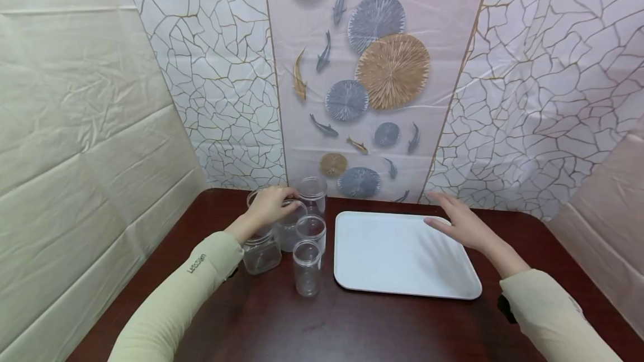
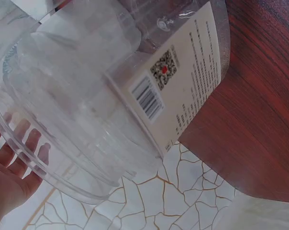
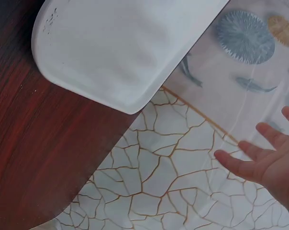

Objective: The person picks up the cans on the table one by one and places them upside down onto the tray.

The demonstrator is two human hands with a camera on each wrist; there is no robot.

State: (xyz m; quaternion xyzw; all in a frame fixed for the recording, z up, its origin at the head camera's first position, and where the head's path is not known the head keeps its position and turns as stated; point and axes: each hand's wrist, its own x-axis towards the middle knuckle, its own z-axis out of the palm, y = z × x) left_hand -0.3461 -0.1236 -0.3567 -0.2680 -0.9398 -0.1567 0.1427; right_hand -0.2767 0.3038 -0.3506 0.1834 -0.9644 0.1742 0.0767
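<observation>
Several clear plastic jars stand in a cluster left of a white tray (image 1: 402, 250). My left hand (image 1: 269, 205) is over the cluster, its fingers near the rim of a wide clear jar (image 1: 287, 233). Through clear plastic in the left wrist view, the left fingers (image 2: 32, 139) look loosely spread. A square jar (image 1: 263, 256) stands beneath that wrist; a jar close to the left wrist camera bears a printed label (image 2: 183, 76). My right hand (image 1: 463, 222) hovers above the tray's back right corner, fingers apart and holding nothing.
Around the cluster are a narrow jar (image 1: 308, 272) at the front, a jar (image 1: 312, 233) behind it and a tall jar (image 1: 313, 191) at the back. The dark wooden table (image 1: 322, 328) ends at a patterned wall covering (image 1: 352, 144).
</observation>
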